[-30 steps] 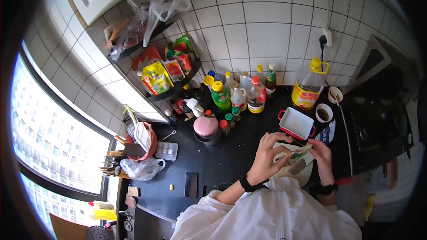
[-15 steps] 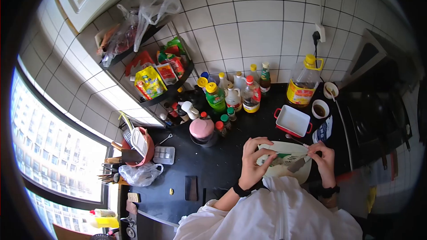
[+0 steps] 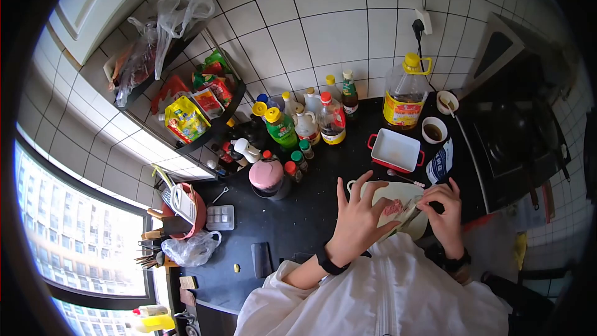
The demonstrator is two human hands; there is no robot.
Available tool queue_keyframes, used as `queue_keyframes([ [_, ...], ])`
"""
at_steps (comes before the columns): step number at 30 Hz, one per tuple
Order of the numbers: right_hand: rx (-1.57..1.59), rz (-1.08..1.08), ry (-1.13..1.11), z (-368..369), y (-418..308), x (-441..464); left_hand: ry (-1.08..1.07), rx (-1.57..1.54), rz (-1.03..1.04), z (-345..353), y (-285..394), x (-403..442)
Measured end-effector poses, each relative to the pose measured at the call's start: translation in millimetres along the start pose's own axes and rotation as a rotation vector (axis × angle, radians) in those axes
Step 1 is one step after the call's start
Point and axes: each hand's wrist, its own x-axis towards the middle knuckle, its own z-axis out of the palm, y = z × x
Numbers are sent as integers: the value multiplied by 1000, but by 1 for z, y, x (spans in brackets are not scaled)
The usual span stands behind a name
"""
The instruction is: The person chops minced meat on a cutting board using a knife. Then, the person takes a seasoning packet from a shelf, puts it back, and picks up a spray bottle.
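Pink minced meat (image 3: 393,207) lies on a pale cutting board (image 3: 420,231), between my two hands. My left hand (image 3: 359,219) is over the board's left side with its fingers spread, its thumb near the meat. At the right side, my right hand (image 3: 443,210) pinches the edge of a thin, partly see-through packet (image 3: 411,210). The packet is seen nearly edge-on, and its lower part is hard to make out. A white sleeve hides the board's near edge.
Behind the board stand a red-rimmed white dish (image 3: 397,150), a bowl of dark liquid (image 3: 434,130) and a blue-white pouch (image 3: 439,163). Further left are several bottles (image 3: 306,126), a pink-lidded container (image 3: 266,175) and a phone (image 3: 261,260). The stove (image 3: 513,143) is at right.
The packet, earlier stretched between both hands with green print showing, has turned edge-on, and the meat has come into view. My left hand's fingers have spread. The whole view has shifted.
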Motion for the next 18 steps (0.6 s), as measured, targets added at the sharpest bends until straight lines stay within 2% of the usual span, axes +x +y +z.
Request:
queue_keyframes([
  [7,23,12,7,10,5,-9,-73,49,-9,9,-3,-12],
  [13,85,1,-44,26,-1,-7,-51,94,-7,10,-18,-18],
  [18,117,-44,-121,21,-17,2,-23,113,-7,-25,-33,-17],
])
